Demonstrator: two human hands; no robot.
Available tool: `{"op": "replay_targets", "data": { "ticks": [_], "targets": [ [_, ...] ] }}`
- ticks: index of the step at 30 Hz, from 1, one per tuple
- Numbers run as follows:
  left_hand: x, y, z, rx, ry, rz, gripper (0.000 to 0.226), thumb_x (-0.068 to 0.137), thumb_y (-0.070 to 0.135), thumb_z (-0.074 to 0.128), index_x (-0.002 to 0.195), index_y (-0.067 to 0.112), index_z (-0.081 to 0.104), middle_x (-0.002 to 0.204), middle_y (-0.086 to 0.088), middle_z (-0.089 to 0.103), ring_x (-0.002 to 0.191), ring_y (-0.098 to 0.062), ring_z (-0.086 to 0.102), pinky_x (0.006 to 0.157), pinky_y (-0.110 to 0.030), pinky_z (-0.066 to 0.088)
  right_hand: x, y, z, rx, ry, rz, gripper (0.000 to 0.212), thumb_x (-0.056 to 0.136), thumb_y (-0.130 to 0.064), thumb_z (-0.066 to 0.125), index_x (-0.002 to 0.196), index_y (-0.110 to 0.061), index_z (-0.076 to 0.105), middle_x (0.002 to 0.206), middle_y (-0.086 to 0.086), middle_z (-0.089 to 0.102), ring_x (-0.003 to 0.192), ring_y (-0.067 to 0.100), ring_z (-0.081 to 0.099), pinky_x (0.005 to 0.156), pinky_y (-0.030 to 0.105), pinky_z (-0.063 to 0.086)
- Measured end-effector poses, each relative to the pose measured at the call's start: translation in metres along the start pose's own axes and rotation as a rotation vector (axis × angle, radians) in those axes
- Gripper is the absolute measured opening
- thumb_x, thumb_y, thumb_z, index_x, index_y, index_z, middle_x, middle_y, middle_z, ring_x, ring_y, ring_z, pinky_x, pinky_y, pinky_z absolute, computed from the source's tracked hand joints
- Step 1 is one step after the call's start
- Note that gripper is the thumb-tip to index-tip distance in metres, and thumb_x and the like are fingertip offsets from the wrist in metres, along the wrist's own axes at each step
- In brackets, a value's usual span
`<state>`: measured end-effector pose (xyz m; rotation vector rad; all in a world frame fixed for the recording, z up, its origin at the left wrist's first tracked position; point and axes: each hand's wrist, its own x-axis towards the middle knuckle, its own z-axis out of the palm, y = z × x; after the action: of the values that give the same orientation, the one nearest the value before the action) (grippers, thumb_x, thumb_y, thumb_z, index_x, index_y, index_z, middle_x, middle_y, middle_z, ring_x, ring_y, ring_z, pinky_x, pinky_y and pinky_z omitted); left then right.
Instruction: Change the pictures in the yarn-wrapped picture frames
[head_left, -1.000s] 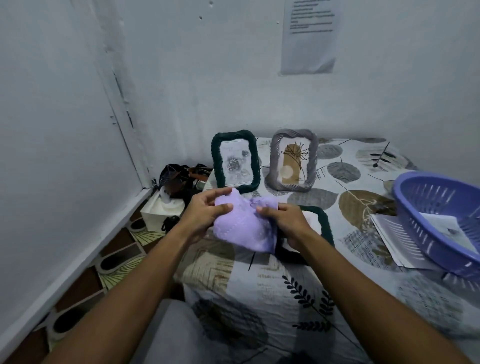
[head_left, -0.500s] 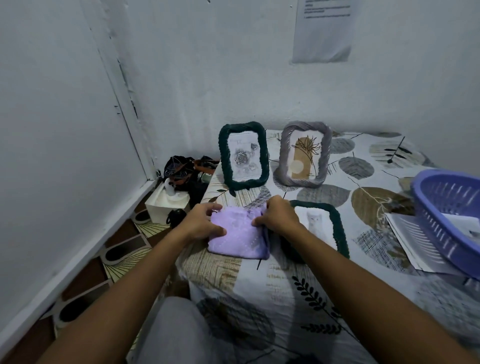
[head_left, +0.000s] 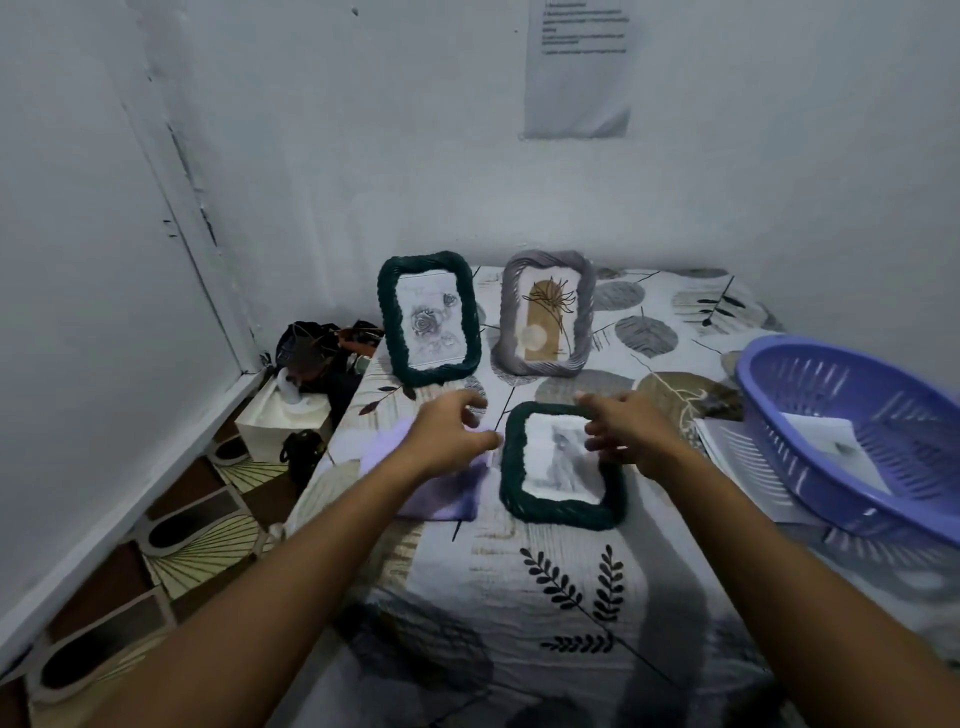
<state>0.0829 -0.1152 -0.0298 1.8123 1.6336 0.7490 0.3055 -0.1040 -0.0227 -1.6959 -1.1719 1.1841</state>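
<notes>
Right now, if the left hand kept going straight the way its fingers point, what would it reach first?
Probably the standing dark green frame. The left hand hangs open above the purple cloth, fingers aimed up-table toward the frame's lower edge; depth is hard to judge.

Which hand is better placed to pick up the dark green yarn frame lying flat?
Right. The right hand hovers open over the flat dark green yarn-wrapped frame; the left hand is above the folded lilac cloth beside it.
</notes>
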Motion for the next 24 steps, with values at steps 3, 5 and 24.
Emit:
{"op": "replay_targets", "data": {
  "ticks": [3,5,24],
  "targets": [
    [0.004,0.022,0.032,-0.094,-0.065,-0.036,0.044,0.084,0.020,0.070,0.124,0.012,0.055,0.109,-0.009,0.065,0.095,-0.023,0.062,0.072,-0.027,0.048,-0.001,0.013,-0.020,-0.033,0.089,0.043,0.028,0.089,-0.032,0.062,0.091,-0.005,0.060,0.087,0.018,0.063,0.070,0.026,0.058,0.064,0.032,0.049],
    [0.007,0.031,0.046,-0.053,-0.076,-0.055,0.041,0.087,0.019,0.065,0.125,0.011,0.054,0.111,-0.007,0.064,0.099,-0.023,0.060,0.076,-0.027,0.045,-0.003,0.021,-0.025,-0.070,0.108,0.047,0.028,0.090,-0.033,0.061,0.083,-0.007,0.056,0.080,0.015,0.057,0.064,0.023,0.053,0.057,0.029,0.046],
    [0.022,0.047,0.049,-0.781,0.247,-0.142,0.033,0.088,-0.001,0.053,0.114,0.018,0.052,0.108,-0.003,0.065,0.097,-0.020,0.061,0.089,-0.041,0.052,-0.005,0.006,-0.024,0.552,0.130,-0.014,0.016,0.088,0.005,0.058,0.100,-0.002,0.064,0.081,0.012,0.065,0.069,0.021,0.059,0.056,0.030,0.048]
  ]
}}
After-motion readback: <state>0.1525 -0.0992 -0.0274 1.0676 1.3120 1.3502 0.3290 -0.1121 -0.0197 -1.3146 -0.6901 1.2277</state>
